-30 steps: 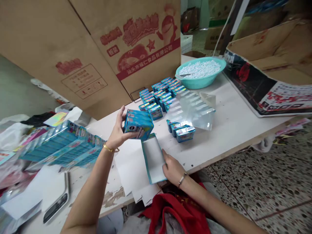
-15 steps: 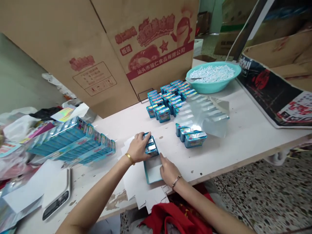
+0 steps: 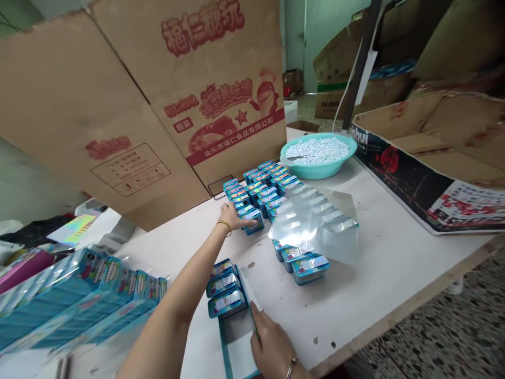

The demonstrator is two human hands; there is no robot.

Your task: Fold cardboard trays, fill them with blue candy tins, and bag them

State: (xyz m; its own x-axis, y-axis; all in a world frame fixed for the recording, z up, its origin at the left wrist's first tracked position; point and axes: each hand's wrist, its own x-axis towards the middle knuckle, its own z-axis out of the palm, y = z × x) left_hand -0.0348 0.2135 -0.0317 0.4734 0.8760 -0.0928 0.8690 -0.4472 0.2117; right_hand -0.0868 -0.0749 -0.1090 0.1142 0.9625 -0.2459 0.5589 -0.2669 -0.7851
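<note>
My left hand (image 3: 233,217) reaches far across the white table (image 3: 394,273) and closes on the nearest small blue boxes (image 3: 252,221) in the group of rows in front of the big cardboard carton. My right hand (image 3: 272,345) lies flat on the right edge of an open blue tray box (image 3: 236,342) near the table's front edge. Three small blue boxes (image 3: 225,287) stand inside the far end of that tray.
A teal bowl (image 3: 319,155) of white pellets stands at the back. Clear plastic bags (image 3: 315,223) lie over a short row of boxes (image 3: 302,263). Wrapped blue packs (image 3: 79,300) lie at left. Large cardboard cartons (image 3: 158,100) stand behind, with a printed carton (image 3: 430,168) at right.
My left hand set a handful of small boxes into the tray, let go, and reached forward to the rows at the back. My right hand stayed on the tray.
</note>
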